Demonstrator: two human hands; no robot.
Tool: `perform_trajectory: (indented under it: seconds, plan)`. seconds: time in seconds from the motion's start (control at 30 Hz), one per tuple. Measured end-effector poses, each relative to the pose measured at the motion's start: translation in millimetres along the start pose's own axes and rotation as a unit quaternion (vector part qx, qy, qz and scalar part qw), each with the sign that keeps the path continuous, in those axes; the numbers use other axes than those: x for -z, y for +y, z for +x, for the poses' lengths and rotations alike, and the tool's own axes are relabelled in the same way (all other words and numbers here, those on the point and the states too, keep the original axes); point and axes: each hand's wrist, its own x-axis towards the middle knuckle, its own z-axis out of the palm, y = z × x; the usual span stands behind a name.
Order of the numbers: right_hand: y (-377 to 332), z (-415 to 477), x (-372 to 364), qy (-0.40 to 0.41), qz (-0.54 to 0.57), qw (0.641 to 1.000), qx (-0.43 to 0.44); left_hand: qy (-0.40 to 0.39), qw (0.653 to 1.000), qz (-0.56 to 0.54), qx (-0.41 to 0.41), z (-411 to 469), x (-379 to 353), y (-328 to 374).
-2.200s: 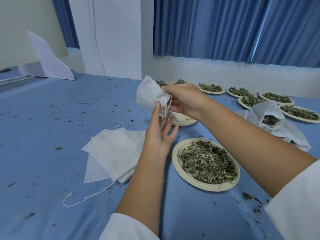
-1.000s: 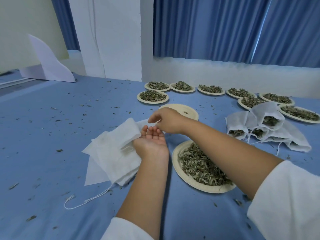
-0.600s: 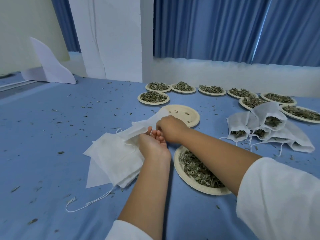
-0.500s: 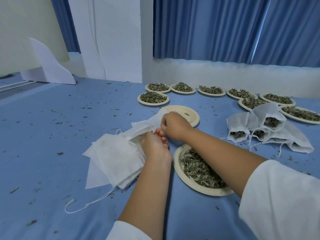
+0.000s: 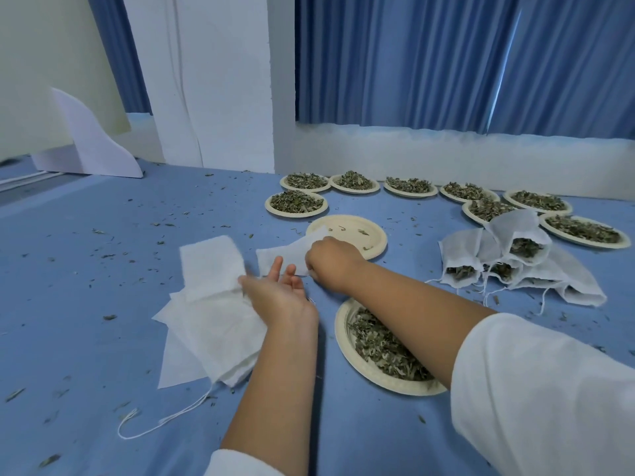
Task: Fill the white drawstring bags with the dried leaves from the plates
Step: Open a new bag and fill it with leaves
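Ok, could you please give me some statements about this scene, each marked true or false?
1. The right hand grips a flat white drawstring bag. True.
2. The round cream paper plate just behind that hand is heaped with dried leaves. False: it holds only a few scraps.
3. The left hand is palm up, fingers straight. True.
4. The leaf-filled white bags lie left of the stack of empty white bags. False: they lie to its right.
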Motion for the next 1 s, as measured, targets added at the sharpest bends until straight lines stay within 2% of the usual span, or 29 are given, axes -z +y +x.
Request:
perform_trajectory:
  seconds: [0.07, 0.17, 0.3, 0.5, 0.67, 0.8, 0.9, 0.97, 1.0]
  plan:
    - [-1, 1, -2, 0.014, 0.03, 0.999, -0.023, -0.005, 1.0, 0.018, -0.007, -2, -1, 0]
    - [6, -2, 1, 0.066, 0.119, 0.988, -0.067, -0.006, 0.99, 0.141, -0.029, -2, -2, -8]
    - [22, -15, 11, 0.135, 0.205, 0.969, -0.038, -0.017, 0.974, 0.226, -0.008, -2, -3, -12]
    - [44, -43, 18, 0.165, 0.144, 0.974, 0.054, -0.054, 0.969, 0.242, -0.006, -8, -6, -5]
    - [45, -56, 18, 0.196, 0.123, 0.97, 0.079, -0.04, 0.972, 0.231, -0.011, -10, -5, 2]
    - [41, -55, 16, 0.136, 0.148, 0.978, 0.061, -0.03, 0.964, 0.257, -0.063, -8, -3, 3]
    - [37, -50, 16, 0.117, 0.226, 0.967, 0.008, -0.038, 0.947, 0.292, -0.125, -7, -4, -1]
    - [30, -47, 21, 0.158, 0.326, 0.932, -0.025, -0.061, 0.918, 0.332, -0.207, -10, -6, -4]
    - [26, -46, 24, 0.167, 0.409, 0.896, -0.041, -0.087, 0.898, 0.351, -0.252, -11, -7, -6]
